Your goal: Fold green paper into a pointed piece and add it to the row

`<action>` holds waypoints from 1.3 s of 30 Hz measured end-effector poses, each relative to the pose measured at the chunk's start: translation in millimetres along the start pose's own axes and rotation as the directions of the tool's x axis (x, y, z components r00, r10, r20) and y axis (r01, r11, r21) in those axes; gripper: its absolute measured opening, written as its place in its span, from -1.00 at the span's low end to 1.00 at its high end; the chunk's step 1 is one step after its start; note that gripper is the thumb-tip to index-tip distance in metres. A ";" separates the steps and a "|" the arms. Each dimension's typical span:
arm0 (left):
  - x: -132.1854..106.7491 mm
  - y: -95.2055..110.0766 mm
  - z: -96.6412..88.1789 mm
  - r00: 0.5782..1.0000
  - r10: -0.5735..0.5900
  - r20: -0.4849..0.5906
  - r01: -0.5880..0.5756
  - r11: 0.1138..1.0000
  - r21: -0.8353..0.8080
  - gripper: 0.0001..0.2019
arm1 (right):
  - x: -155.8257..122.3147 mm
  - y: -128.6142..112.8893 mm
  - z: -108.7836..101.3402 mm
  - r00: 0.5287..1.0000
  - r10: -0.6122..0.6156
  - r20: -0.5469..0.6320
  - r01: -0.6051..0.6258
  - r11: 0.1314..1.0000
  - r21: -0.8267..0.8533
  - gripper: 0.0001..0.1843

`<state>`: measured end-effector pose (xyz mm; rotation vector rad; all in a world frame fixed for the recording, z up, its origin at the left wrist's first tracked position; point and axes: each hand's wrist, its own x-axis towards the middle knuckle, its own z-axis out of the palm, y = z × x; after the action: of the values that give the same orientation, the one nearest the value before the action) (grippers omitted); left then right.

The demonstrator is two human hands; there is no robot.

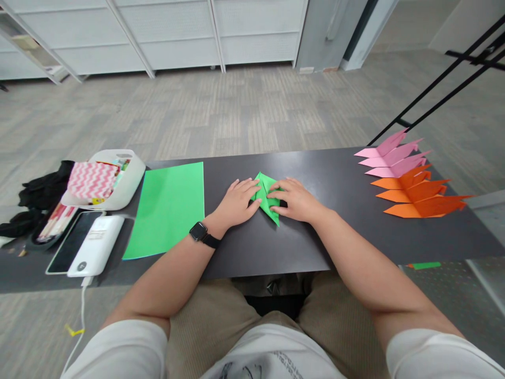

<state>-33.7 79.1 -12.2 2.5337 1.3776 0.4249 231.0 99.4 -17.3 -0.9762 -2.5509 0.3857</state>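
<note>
A small piece of folded green paper (269,196) lies on the dark table in front of me, its pointed ends facing away from me and toward me. My left hand (240,202) holds its left side, with the thumb at the lower edge and the fingers on the upper part. From the right, my right hand (295,200) grips the other side, its bent fingertips on the folds. A dark smartwatch (198,231) is on my left wrist. To the left of my hands lies a stack of flat green paper sheets (168,210).
Pink folded paper birds (389,158) and orange folded paper birds (414,195) stand in a row on the right of the table (355,231). On the left are a white basket (132,181), a phone (73,247), a white power bank with cable (97,245) and black cloth (45,187).
</note>
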 end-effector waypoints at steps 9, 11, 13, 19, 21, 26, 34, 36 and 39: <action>-0.5 2.7 -5.3 0.998 0.051 -0.033 -0.050 0.998 0.022 -0.70 | 0.7 -9.1 -9.4 0.995 -0.063 0.079 0.057 0.995 0.077 -0.71; -1.2 3.2 -6.3 0.998 0.050 -0.038 -0.048 0.998 0.039 -0.71 | 1.0 -10.0 -10.2 0.995 -0.066 0.074 0.059 0.995 0.085 -0.71; -2.0 3.8 -6.6 0.998 0.040 -0.044 -0.037 0.997 0.061 -0.69 | 1.0 -9.9 -10.1 0.995 -0.069 0.072 0.062 0.995 0.084 -0.71; -3.5 4.9 -6.5 0.998 0.048 -0.034 -0.045 0.995 0.092 -0.67 | -0.1 -9.0 -8.8 0.995 -0.068 0.079 0.062 0.995 0.080 -0.71; -3.3 4.3 -6.6 0.998 0.050 -0.031 -0.047 0.995 0.089 -0.67 | -0.2 -9.2 -9.1 0.994 -0.071 0.084 0.064 0.995 0.082 -0.71; -1.6 0.3 -5.0 0.997 0.062 -0.045 -0.059 0.996 0.070 -0.70 | 0.4 -9.8 -10.2 0.993 -0.065 0.097 0.057 0.995 0.082 -0.70; 0.0 -5.1 1.0 0.998 0.025 -0.061 -0.022 0.999 0.049 -0.71 | -0.1 -10.7 -9.8 0.995 -0.048 0.088 0.040 0.995 0.089 -0.67; 0.0 -5.5 0.9 0.997 0.022 -0.077 -0.017 0.998 0.060 -0.70 | -0.1 -10.9 -10.0 0.994 -0.043 0.098 0.035 0.996 0.087 -0.67; 0.2 -5.9 -0.7 0.993 0.060 -0.098 -0.054 0.997 0.063 -0.70 | 0.1 -10.5 -10.4 0.994 -0.038 0.107 0.029 0.996 0.081 -0.69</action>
<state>-38.3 82.5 -13.5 2.6388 1.3750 0.5346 229.4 93.2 -4.0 -0.9051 -2.6228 0.5399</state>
